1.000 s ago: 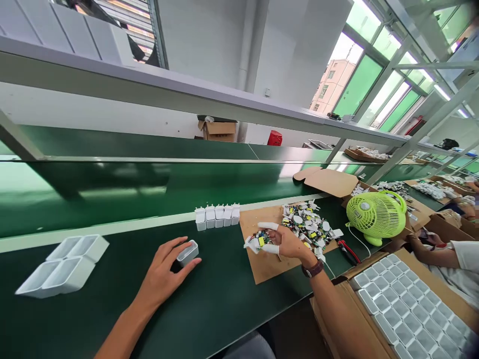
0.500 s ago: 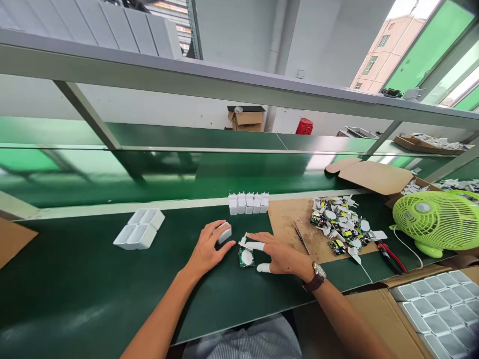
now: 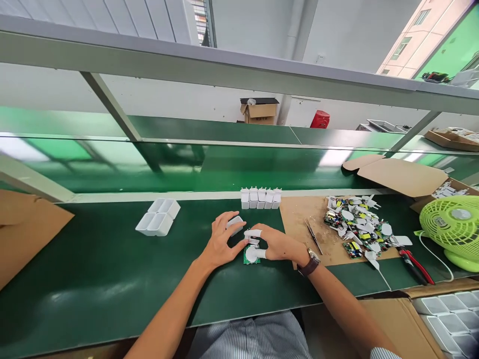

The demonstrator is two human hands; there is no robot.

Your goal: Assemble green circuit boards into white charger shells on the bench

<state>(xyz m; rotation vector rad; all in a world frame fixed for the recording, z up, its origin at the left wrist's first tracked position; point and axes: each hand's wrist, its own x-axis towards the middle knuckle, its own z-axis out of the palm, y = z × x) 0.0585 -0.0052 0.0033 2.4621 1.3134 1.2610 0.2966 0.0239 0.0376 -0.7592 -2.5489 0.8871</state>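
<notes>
My left hand (image 3: 223, 243) is curled around a small white plastic housing (image 3: 235, 225), and its thumb reaches toward the circuit board. A green circuit board (image 3: 251, 255) with a round white disc lies on the bench just right of that thumb. My right hand (image 3: 279, 245), with white finger cots on some fingers, grips the board's white part and edge between thumb and fingers. The fingers partly hide the board's upper end. Behind the hands stands a row of several white plug housings (image 3: 261, 198). To the left sits a block of white open housings (image 3: 158, 217).
Tweezers (image 3: 313, 236) lie on a cardboard sheet (image 3: 297, 224) beside a pile of circuit boards (image 3: 357, 224). Red-handled pliers (image 3: 417, 267) and a green fan (image 3: 451, 227) are at the right. A carton of white housings (image 3: 449, 319) stands at lower right; brown cardboard (image 3: 30, 229) at left.
The view has swung left, so the bench items appear farther right. My right thumb and fingers have closed in on the circuit board. My left hand stays on the white housing, its thumb nearer the board.
</notes>
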